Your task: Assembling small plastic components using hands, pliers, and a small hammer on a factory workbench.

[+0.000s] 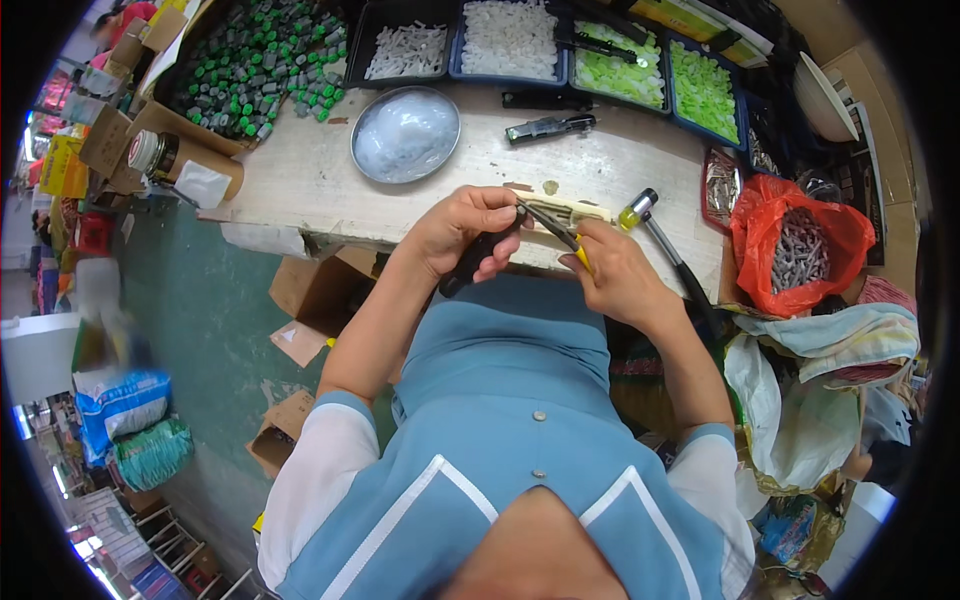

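The round metal dish point(406, 134), covered with clear film, serves as landmark on the pale surface point(300, 180). Nearer the wearer than the dish and to its right, the left hand point(472, 228) has its fingers closed around a black elongated handle-like piece point(466, 266), thumb near the upper end. Farther right of the dish, the right hand point(618, 268) has its fingers wrapped closely about a yellow-handled tool point(584, 256); its dark, slender shaft points toward the black piece's upper end. Whether the tip touches the piece cannot be told.

The surface's near edge passes on the wearer's side of the dish, and both hands work about that edge. Bare surface lies left of the dish and also to its right, short of a black-and-silver tool point(550, 128). Beyond the dish, a tray of grey pieces point(407, 50) bounds the room; well to its right lies a hammer point(664, 238) with a yellow-and-dark head.

The black piece appears dark and smooth, tilted, its lower end projecting below the left palm.
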Available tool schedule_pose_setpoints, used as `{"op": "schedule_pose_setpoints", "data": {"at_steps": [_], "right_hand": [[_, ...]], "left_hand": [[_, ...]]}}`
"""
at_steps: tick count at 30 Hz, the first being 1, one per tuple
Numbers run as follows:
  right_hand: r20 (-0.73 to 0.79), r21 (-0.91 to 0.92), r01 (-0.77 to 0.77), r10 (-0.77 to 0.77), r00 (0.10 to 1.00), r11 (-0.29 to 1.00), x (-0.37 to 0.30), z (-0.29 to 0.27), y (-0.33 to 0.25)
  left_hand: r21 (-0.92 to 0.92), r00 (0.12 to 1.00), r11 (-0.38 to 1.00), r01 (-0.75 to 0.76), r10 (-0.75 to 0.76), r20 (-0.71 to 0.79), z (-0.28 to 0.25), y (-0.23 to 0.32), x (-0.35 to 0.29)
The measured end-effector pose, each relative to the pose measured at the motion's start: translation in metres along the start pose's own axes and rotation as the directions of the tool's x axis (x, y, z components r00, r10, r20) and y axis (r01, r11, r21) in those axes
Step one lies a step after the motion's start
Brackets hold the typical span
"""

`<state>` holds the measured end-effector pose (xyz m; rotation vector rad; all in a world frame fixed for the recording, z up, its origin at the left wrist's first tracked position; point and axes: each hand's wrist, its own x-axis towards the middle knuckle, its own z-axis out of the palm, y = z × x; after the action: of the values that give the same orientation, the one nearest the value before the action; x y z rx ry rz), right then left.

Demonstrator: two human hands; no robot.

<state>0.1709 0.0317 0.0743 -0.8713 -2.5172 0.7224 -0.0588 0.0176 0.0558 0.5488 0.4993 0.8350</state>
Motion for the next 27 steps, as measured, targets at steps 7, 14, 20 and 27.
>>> {"op": "schedule_pose_setpoints", "data": {"at_steps": [7,14,20,27], "right_hand": [[0.106,-0.009,0.070,-0.069,0.992,0.997,0.002,0.015,-0.003],[-0.090,0.028,-0.085,0.087,0.992,0.996,-0.005,0.005,0.015],[-0.128,0.028,-0.088,0.090,0.988,0.996,0.000,0.004,0.009],[-0.149,-0.013,-0.206,0.201,0.968,0.979,-0.015,-0.001,0.025]], "left_hand": [[0.329,0.977,0.923,0.199,-0.160,-0.140,-0.018,-0.001,-0.041],[0.943,0.816,0.104,0.316,0.477,-0.326,-0.019,0.026,-0.072],[0.911,0.725,-0.402,0.090,0.654,0.216,-0.024,0.022,0.108],[0.897,0.799,-0.430,0.100,0.573,0.186,-0.052,0.010,0.158]]}}
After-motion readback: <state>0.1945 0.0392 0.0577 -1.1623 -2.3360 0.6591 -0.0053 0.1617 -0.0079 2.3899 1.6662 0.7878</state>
